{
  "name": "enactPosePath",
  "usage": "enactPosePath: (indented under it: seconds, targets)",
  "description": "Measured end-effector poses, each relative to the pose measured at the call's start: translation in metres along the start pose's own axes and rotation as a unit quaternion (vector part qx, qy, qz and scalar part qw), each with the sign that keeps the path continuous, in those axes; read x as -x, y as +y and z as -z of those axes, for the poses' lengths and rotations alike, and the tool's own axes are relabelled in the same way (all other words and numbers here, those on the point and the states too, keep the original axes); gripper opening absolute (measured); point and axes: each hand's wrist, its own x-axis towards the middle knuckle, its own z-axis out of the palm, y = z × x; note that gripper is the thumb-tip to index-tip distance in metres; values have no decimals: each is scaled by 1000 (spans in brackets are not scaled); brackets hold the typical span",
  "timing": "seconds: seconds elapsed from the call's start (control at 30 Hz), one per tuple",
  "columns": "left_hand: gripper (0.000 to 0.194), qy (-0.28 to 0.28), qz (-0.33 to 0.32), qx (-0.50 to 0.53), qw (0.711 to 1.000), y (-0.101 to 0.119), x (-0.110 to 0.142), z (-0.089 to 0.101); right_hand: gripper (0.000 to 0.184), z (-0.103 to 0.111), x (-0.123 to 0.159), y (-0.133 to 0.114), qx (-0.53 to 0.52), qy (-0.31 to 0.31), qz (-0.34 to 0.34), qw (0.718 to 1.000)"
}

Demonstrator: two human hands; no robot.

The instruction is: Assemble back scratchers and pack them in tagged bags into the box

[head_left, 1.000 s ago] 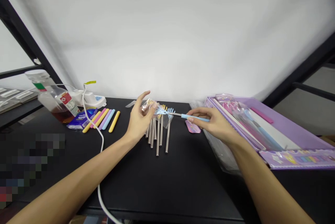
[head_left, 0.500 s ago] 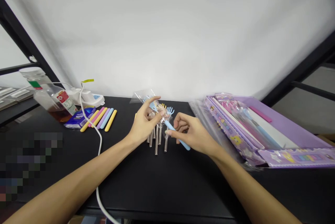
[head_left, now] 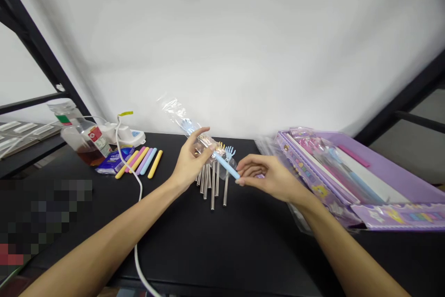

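A light-blue back scratcher (head_left: 226, 166) slants between my hands, its far part inside a clear plastic sleeve (head_left: 174, 108). My left hand (head_left: 190, 157) is closed on the sleeved middle, thumb on top and index finger stretched out. At the near end, my right hand (head_left: 266, 174) pinches the tip of the blue handle between thumb and fingers. Beneath them lies a pile of back scratchers with thin metal rods (head_left: 212, 190). A blue claw head (head_left: 230, 152) shows to the right of the pile, and yellow claw tips (head_left: 221, 145) just behind; my left hand hides part of it.
Several pastel handles (head_left: 146, 161) lie left by a purple packet (head_left: 113, 160), a bottle (head_left: 83, 137) and a power strip (head_left: 134, 137). A white cable (head_left: 139, 223) crosses the black table (head_left: 208, 250). At right stands a purple display box (head_left: 399, 165) holding packaged items.
The back scratcher has shifted up and left further into the sleeve, which now stretches out beyond my left hand. My right hand has gone to the handle's end. The view has shifted slightly.
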Motion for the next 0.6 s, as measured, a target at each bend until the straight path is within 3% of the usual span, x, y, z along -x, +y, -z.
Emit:
enactPosePath:
  seconds: [0.1, 0.2, 0.3, 0.43, 0.53, 0.6]
  targets:
    - [62, -72, 15, -14, 997, -2, 11, -9, 32, -8, -2, 3, 82, 102, 42, 991]
    - [50, -110, 20, -51, 992, -4, 18, -15, 38, -14, -3, 1, 132, 123, 62, 982]
    - [42, -127, 5, -55, 990, -1, 17, -13, 35, -13, -2, -2, 130, 89, 67, 985]
    - [41, -132, 1, -54, 990, 4, 10, -8, 14, 1, 6, -8, 92, -3, 103, 990]
    - [40, -127, 9, -50, 991, 3, 8, -5, 26, 11, 10, -11, 114, -65, 128, 983]
    - [39, -122, 15, -46, 991, 2, 8, -4, 20, 10, 10, -11, 142, -82, 135, 977]
